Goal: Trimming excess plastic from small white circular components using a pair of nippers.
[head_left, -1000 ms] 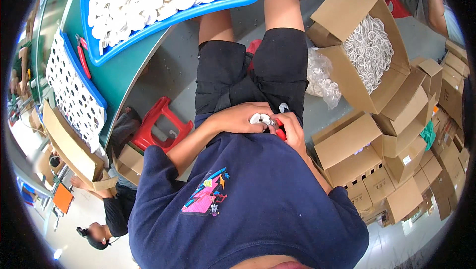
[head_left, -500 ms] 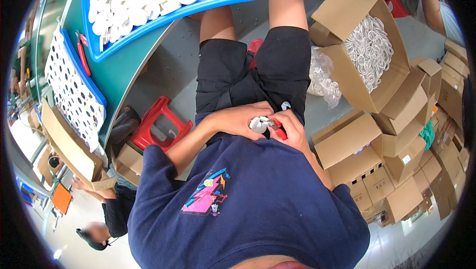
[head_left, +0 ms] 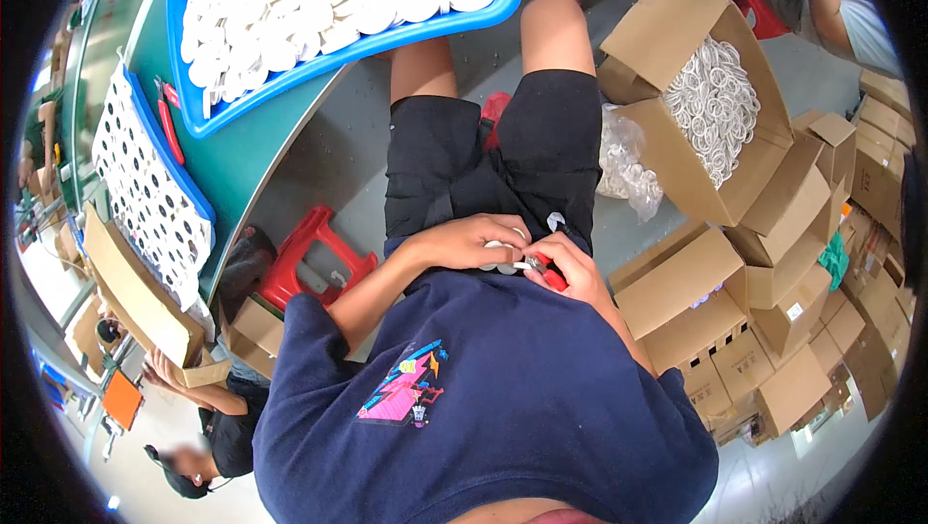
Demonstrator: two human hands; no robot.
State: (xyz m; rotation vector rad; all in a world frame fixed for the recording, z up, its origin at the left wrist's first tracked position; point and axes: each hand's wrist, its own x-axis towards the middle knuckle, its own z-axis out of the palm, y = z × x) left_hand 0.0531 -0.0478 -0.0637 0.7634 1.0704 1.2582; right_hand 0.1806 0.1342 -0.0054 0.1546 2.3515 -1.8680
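At my lap, my left hand (head_left: 466,242) is closed around small round white plastic pieces (head_left: 501,245), its fingers curled over them so that only parts show. Beside it, my right hand (head_left: 578,271) grips red-handled nippers (head_left: 554,278). Their metal jaws point left at the white pieces; whether they touch is hard to tell. A blue tray (head_left: 350,53) heaped with white discs (head_left: 319,2) stands on the green table at the upper left.
Another pair of red-handled nippers (head_left: 169,128) lies on the green table (head_left: 249,142) near a blue-edged tray of dotted white sheeting (head_left: 155,176). A red stool (head_left: 314,253) stands left. Right, an open carton (head_left: 677,152) holds white rings (head_left: 713,108), among other cartons. Other people are nearby.
My left fingers have shifted over the white pieces, covering more of them. The nippers stay in my right hand beside them. The whole view has tilted slightly.
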